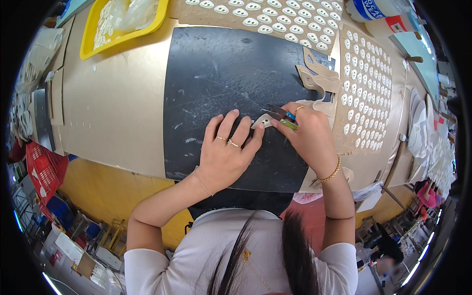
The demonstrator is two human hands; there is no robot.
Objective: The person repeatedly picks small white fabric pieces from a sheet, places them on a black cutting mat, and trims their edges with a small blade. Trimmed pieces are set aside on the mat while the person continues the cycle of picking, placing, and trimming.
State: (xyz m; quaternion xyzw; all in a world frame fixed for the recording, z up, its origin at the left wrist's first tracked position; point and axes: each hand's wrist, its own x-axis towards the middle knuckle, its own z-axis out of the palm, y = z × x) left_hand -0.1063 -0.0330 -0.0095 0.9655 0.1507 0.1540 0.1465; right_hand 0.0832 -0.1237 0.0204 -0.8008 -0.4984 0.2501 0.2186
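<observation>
A small off-white shaped piece [264,120] with dark holes lies on the black mat [216,73]. My left hand [228,145] holds it down at its left end with thumb and index fingertips, the other fingers stretched on the mat. In my right hand [310,135] is a pair of small snips [281,113] with a blue and a green handle; their dark blades point left, just above the piece. My right thumb and fingertips are close to the piece's right end. Tan cut-out scraps [314,78] lie beyond my right hand, at the mat's right edge.
Boards with rows of small white oval pieces stand at the back [282,19] and right [366,88]. A yellow tray [88,42] holds white pieces and a plastic bag at the back left. A clear container [378,10] stands at the far right. A red basket [46,172] hangs at the left.
</observation>
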